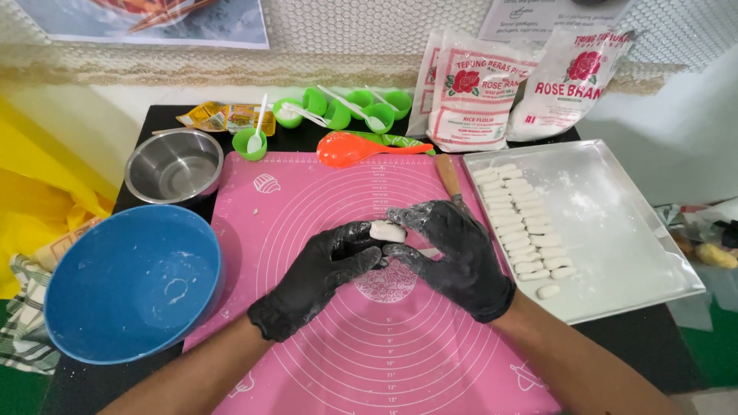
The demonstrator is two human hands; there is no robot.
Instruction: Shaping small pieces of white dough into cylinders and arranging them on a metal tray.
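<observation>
Both my hands wear black gloves dusted with flour and meet over the pink baking mat [307, 200]. Between the fingertips of my left hand [319, 277] and my right hand [453, 257] sits a small white piece of dough [387, 230], held just above the mat. To the right lies a metal tray [615, 223] with several shaped white dough pieces [519, 223] lined up in rows along its left side. A wooden-handled tool [448, 175] lies on the mat just beyond my right hand.
A blue bowl [131, 284] stands at the left, a steel bowl [173, 165] behind it. Green cups with white spoons [338, 107], an orange spoon [361, 147] and flour bags [477, 92] line the back. A checked cloth [23, 323] lies far left.
</observation>
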